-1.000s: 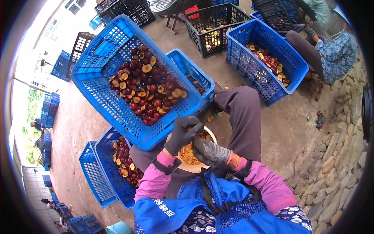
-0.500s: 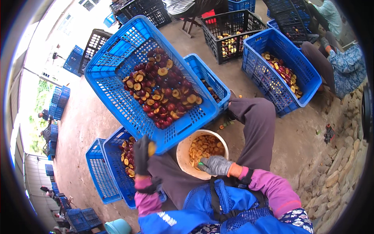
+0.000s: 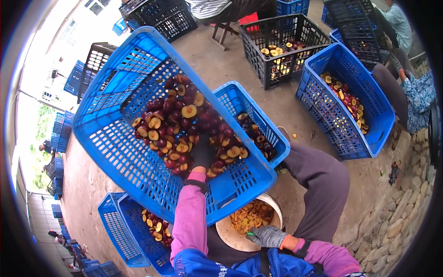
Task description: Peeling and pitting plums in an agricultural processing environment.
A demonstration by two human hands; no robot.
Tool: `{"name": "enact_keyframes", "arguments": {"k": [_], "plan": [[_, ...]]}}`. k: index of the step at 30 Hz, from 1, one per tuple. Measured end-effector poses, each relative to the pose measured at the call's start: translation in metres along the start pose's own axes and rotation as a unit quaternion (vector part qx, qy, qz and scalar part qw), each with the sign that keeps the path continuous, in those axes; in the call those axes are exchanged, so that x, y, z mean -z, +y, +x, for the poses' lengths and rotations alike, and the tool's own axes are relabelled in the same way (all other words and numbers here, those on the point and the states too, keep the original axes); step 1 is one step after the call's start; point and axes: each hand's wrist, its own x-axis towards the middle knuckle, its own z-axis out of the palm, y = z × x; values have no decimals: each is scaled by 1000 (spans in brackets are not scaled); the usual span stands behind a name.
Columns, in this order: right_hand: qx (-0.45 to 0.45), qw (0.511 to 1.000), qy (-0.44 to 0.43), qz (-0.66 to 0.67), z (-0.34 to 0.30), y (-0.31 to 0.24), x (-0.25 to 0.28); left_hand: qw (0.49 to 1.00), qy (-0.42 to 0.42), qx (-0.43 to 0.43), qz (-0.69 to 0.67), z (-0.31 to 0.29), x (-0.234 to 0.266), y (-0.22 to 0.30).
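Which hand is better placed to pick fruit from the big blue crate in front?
Probably the left: the left grip is among the fruit in that crate, while the right grip holds something green at the cream bucket.

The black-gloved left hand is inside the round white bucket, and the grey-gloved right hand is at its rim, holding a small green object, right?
No: the head view shows the black-gloved left hand among dark-red fruit in the large blue plastic crate, not the round white bucket. The grey-gloved right hand is at its rim, holding a small green object.
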Motion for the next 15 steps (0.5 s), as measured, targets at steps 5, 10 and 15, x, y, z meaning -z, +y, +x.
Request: {"name": "enact_keyframes", "arguments": {"k": [5, 10, 15], "plan": [[-16, 1000, 25, 7, 8, 4, 0, 1000, 4, -19, -15, 0, -33, -8], [132, 973, 161, -103, 14, 52, -41, 824, -76, 129, -547, -22, 18, -12], [8, 966, 231, 118, 7, 21, 0, 834, 163, -4, -528, -93, 87, 47]]}}
